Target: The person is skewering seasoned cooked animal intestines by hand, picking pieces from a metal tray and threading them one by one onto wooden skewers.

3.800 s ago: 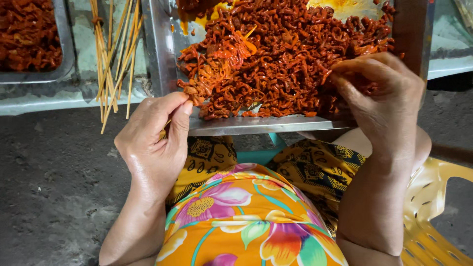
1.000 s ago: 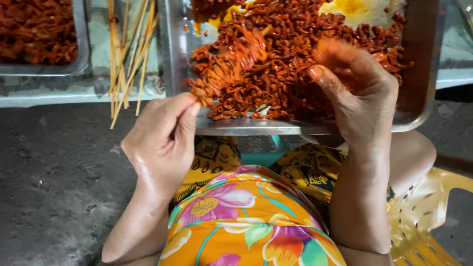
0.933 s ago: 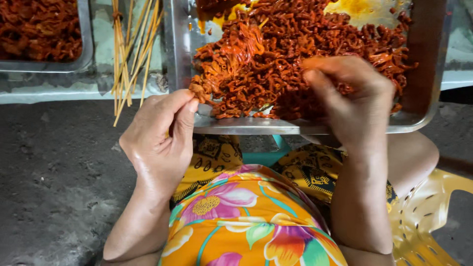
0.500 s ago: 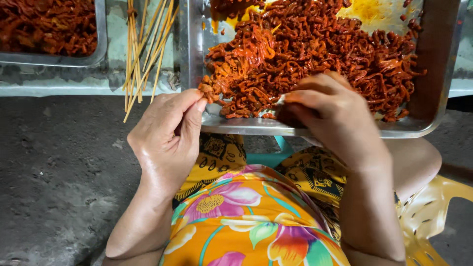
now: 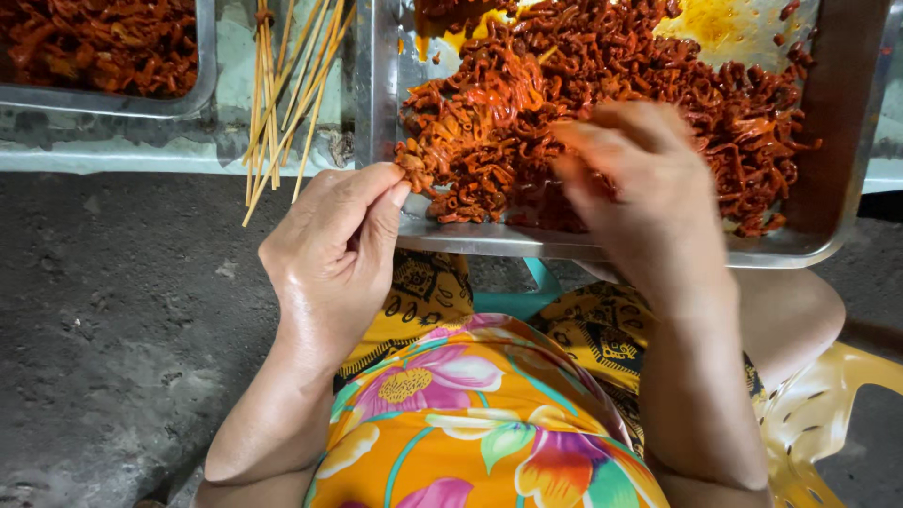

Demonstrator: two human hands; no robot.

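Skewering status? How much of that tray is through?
Done: none finished in view. In hand: left hand pinches a loaded skewer over the steel tray; right hand is in the red marinated pieces. Left: most of that pile, bare sticks unused.

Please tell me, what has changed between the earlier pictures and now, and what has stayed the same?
The right hand came down from its raised position onto the red marinated pieces in the metal tray, and is blurred with motion. The left hand stayed at the tray's near edge, still pinching the loaded skewer. The bare bamboo skewers and the second tray lie as before.
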